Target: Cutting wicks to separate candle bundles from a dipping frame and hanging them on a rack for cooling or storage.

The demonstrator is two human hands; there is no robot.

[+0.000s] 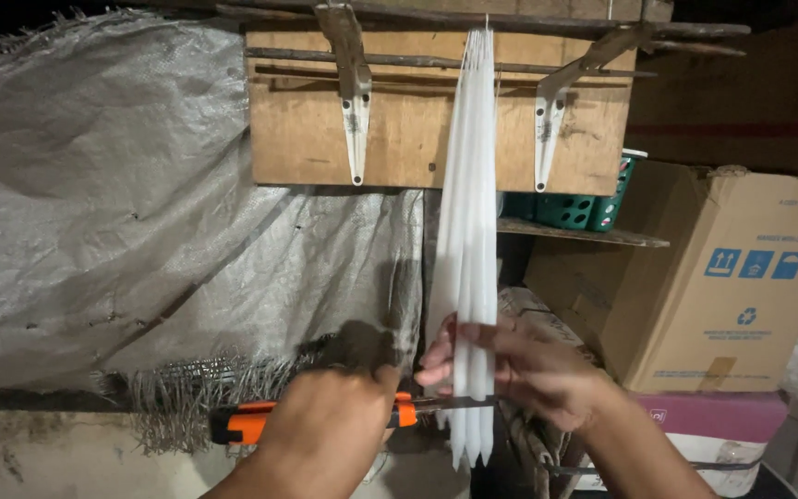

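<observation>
Hands trimmed a hanging bundle of white tapers.

A bundle of long white candles (469, 231) hung by its wicks from a rod on a wooden board (417, 129) at the far wall, so the tapers dangled straight and their lower ends stayed together. The right hand (519, 370) had its fingers curled loosely round the bundle near the bottom, pinching the tapers together, seemingly to steady them. The left hand (330, 416) was closed round the orange-and-black handle of a knife (260, 420), its blade laid level against the candles just below the right hand's fingers. Grey woven sheeting (113, 203) hung at left; cardboard boxes (722, 277) were stacked at right.
</observation>
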